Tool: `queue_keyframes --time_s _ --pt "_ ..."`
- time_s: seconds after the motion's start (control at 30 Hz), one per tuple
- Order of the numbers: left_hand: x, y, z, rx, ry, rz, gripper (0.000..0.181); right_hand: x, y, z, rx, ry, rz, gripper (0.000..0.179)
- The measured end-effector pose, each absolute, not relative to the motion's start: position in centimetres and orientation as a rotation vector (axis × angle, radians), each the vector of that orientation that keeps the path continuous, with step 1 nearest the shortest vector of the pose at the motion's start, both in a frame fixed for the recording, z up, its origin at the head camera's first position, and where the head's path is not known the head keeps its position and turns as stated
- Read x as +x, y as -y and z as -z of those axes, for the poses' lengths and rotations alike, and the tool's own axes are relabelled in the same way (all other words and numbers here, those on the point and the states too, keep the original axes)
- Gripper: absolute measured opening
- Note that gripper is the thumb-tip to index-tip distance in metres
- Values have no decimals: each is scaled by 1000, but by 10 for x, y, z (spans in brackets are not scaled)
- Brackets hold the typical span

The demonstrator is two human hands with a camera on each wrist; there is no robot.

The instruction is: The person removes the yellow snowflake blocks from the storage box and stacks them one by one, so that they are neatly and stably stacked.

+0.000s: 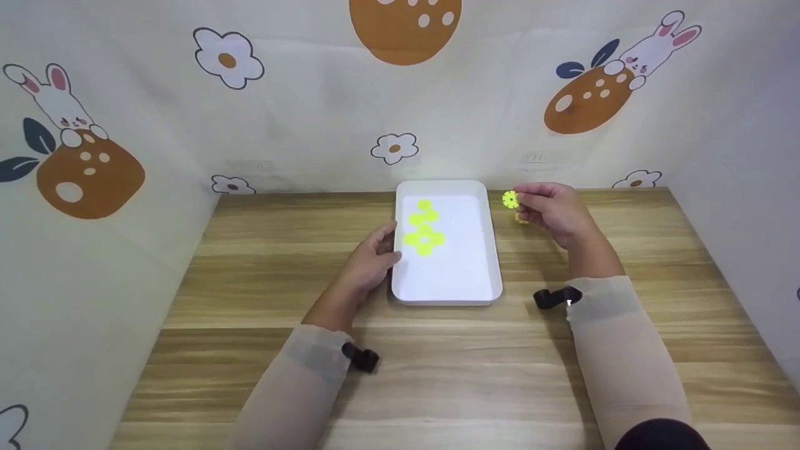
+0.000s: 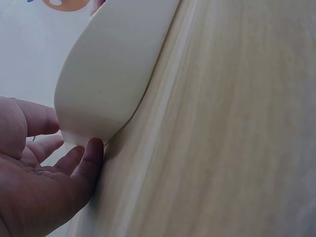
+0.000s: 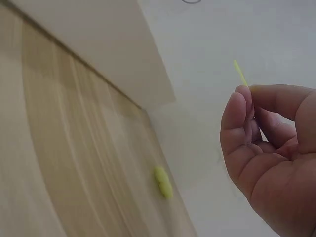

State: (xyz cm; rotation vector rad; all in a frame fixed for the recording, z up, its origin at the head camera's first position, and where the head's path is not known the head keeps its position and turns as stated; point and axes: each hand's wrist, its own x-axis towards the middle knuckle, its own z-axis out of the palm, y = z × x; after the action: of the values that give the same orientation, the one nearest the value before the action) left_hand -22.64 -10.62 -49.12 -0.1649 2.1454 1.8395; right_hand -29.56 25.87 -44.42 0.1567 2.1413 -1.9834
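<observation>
Yellow disc (image 1: 509, 200), pinched in right hand (image 1: 556, 212), left hand (image 1: 369, 262) well apart

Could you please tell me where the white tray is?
In the head view, the white tray is on the wooden table, just right of centre, between the left hand, at its left edge, and the right hand.

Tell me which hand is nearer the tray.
Left. The left hand touches the left side of the tray; the right hand is apart, off its right side, pinching a disc.
</observation>
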Motion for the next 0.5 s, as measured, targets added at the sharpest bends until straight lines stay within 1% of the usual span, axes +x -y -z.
queue_keyframes --time_s 0.2,0.33,0.4,0.5 --pt "-225 107 492 -100 -2099 -1912 67 -297 -276 453 292 -2109 2068 35" --pt "-225 107 492 -83 -2071 -1939 67 -300 -283 463 382 -2067 2093 33" --pt "-225 107 491 -98 -2076 -1924 67 -302 -286 470 399 -2048 2102 31" --pt "-225 107 491 -107 -2081 -1908 66 -304 -291 479 398 -2011 2131 35"
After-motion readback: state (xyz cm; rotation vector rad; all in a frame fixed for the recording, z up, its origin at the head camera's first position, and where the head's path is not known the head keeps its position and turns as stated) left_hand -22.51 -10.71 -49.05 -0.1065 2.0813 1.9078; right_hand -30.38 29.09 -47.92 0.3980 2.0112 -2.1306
